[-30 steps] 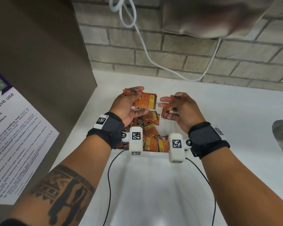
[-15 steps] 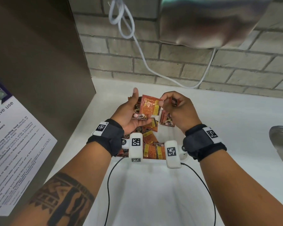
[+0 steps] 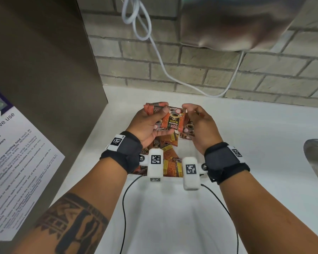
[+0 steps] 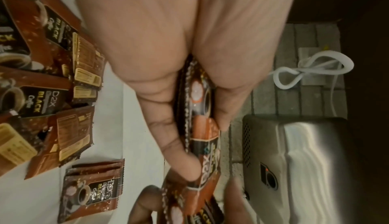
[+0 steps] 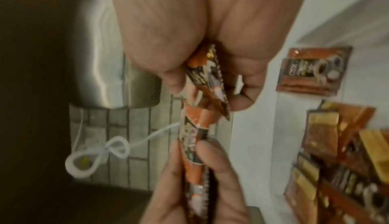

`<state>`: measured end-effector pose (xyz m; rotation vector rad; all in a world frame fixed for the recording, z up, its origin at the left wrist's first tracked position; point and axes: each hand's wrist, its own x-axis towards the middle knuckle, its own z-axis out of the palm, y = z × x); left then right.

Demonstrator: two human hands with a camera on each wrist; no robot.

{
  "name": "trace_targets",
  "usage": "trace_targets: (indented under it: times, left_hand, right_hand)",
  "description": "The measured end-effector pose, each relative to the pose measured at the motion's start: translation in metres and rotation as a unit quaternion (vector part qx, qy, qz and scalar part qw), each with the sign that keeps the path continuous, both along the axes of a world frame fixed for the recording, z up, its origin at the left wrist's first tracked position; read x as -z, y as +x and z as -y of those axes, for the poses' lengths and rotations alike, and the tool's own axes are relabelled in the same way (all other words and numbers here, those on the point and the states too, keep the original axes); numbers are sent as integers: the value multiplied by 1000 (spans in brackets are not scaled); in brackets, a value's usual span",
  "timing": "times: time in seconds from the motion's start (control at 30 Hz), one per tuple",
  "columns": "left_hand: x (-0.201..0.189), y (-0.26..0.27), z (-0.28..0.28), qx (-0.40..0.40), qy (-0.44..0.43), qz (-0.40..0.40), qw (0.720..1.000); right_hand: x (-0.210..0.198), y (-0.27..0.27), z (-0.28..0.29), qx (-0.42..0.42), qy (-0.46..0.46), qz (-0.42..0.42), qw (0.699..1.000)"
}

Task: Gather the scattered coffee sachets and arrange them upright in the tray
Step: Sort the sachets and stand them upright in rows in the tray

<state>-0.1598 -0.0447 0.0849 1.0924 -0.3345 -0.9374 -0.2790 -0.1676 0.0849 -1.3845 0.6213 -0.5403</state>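
the sachets [image 3: 173,120] are held above the table [image 3: 246,136], the left hand [image 3: 148,121] pinching a stack, the right hand [image 3: 198,121] gripping more beside it, likely to square the edges. loose sachets [image 3: 170,162] lie nearer. only the wrist views show both stacks edge-on; no tray shows.

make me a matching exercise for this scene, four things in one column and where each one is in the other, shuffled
Things:
1. bunch of sachets
2. loose sachets
3. white cable
4. printed notice

Places:
A. looped against the brick wall
B. scattered flat on the white counter
C. gripped in the left hand
D. stuck on the brown panel at the left

Pairs: 1-C, 2-B, 3-A, 4-D
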Motion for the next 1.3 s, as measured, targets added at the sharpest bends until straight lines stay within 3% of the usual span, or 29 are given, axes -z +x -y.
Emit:
trace_targets:
  times: [0.07, 0.2, 0.33, 0.4, 0.53, 0.7, 0.83, 0.9, 1.0, 1.07, 1.23, 1.3]
  left_hand:
    - [0, -1, 1, -5, 6, 23, 1000]
    - [0, -3, -3, 49, 25, 57, 997]
    - [3, -4, -5, 59, 36, 96, 993]
    - [4, 0, -5, 18, 38, 98, 994]
    - [2, 6, -4, -7, 59, 156, 986]
    - [0, 0, 1, 41, 95, 230, 968]
    - [0, 0, 0, -3, 97, 162, 982]
    - [3, 3, -4, -2, 110, 111, 988]
    - [4, -7, -6, 76, 101, 37, 991]
    - [2, -17, -3, 118, 70, -10, 991]
    - [-2, -24, 0, 131, 17, -49, 990]
    - [0, -22, -3, 135, 25, -34, 990]
  right_hand:
    - [2, 1, 2, -29, 66, 4, 997]
    - [1, 4, 7, -40, 5, 19, 999]
    - [-1, 5, 9, -8, 61, 45, 997]
    - [0, 2, 10, -43, 54, 22, 997]
    - [-1, -9, 6, -222, -17, -102, 970]
    - [2, -4, 6, -213, -31, -125, 969]
    - [3, -3, 7, -190, -6, -106, 976]
    - [-4, -5, 5, -155, 51, -49, 985]
    - [-11, -7, -1, -131, 170, 46, 976]
    - [-10, -2, -8, -127, 201, 72, 969]
    - [-3, 10, -19, -66, 0, -32, 997]
    - [-6, 11, -19, -51, -20, -56, 997]
